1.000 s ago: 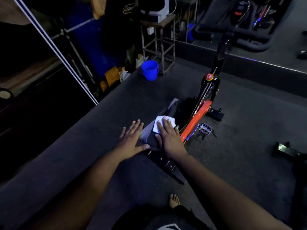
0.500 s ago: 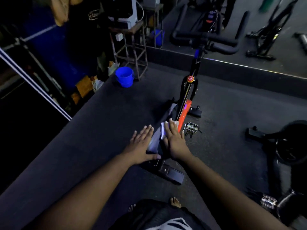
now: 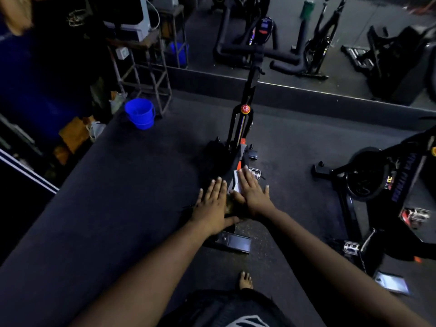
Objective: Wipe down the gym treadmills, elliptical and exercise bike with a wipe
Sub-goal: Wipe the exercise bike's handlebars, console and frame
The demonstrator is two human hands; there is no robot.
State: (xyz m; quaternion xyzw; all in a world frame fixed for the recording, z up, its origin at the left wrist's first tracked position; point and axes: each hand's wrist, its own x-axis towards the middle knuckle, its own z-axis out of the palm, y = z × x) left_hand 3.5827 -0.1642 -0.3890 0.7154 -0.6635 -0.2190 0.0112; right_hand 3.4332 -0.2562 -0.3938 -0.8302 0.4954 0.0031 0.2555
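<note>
**White wipe pressed flat on the bike saddle**

A white, crumpled wipe [image 3: 236, 182] is seen on the saddle of a black and orange exercise bike [image 3: 243, 128], pinned under the flat right hand [image 3: 251, 193]. Only the wipe's left edge is shown, beside the thumb and index finger; the rest is covered by the palm. The right hand's fingers are held straight and together, pressing down rather than curling round the cloth. The left hand [image 3: 213, 206] is laid just beside it on the saddle's left side, fingers straight and slightly spread, thumb out toward the right hand, nothing held in it. The saddle itself is largely hidden by both hands.

The bike's frame is made of slim black tubing with an orange panel low down and a round red knob [image 3: 245, 109] on the post. A metal cage pedal [image 3: 256, 173] is seen just beyond the right fingertips.

A dark, matt rubber floor [image 3: 141, 185] carries the machines. A second black exercise bike [image 3: 382, 185] stands well apart on the right. A round blue plastic bucket [image 3: 139, 113] stands on the floor at the left, near a metal-framed stand [image 3: 151, 74]; its contents cannot be made out.
</note>
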